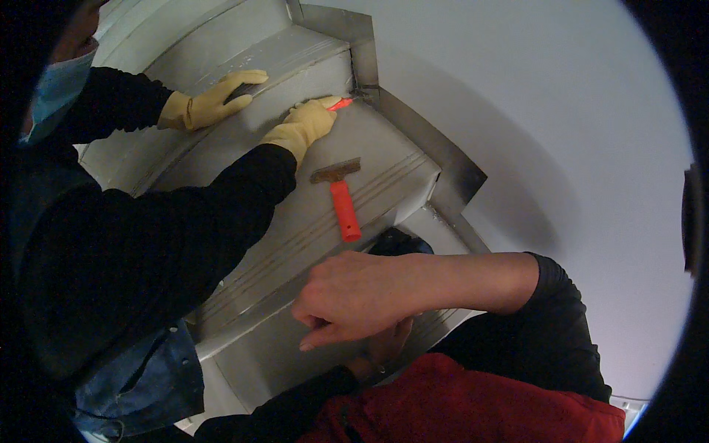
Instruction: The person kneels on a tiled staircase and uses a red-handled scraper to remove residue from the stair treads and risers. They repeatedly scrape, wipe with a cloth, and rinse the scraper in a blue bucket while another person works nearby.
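Note:
My right hand (354,293) hangs over the lower steps with its fingers curled in and its back up. Nothing shows in its grasp. Below it my left hand (396,338) is mostly hidden, so what it holds is unclear. Beyond my right hand, a scraper (344,205) with a red handle and a wide, stained metal blade lies flat on a stair tread (288,194). A co-worker's yellow-gloved hand (310,122) grips a red-handled tool (340,104) whose tip is at the dirty inner corner of that tread.
The co-worker's other gloved hand (213,102) rests near the edge of the step above. Metal skirting (426,133) follows the steps along a white wall (532,99). A dark shoe (401,242) is partly hidden behind my right forearm. The co-worker's dark sleeve (166,238) crosses the left side.

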Motion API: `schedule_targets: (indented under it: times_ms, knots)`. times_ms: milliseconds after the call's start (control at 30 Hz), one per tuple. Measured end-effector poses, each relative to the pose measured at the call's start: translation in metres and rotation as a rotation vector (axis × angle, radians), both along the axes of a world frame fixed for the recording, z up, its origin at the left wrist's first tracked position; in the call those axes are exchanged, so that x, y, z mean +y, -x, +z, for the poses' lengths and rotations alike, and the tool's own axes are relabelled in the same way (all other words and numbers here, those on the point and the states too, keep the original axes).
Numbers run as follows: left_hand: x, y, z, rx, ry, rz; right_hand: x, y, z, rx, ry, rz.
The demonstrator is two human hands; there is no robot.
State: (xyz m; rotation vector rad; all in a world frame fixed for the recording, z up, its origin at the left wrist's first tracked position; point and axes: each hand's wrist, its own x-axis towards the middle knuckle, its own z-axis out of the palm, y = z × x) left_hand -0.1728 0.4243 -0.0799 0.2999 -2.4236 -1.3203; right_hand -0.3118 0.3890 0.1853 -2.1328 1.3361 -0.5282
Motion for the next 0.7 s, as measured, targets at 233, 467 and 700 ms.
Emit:
schedule_targets:
  times_ms: [233, 467, 700]
  knots:
    - [0.0, -0.003, -0.017, -0.075, 0.063, -0.003, -0.002, 0.004, -0.001, 0.004, -0.012, -0.002]
    - [0.003, -0.005, -0.029, -0.17, -0.15, -0.044, -0.004, 0.005, -0.002, -0.029, -0.008, -0.001]
    - [0.005, -0.003, -0.025, 0.012, -0.073, 0.026, -0.004, 0.005, -0.002, -0.015, -0.006, 0.012]
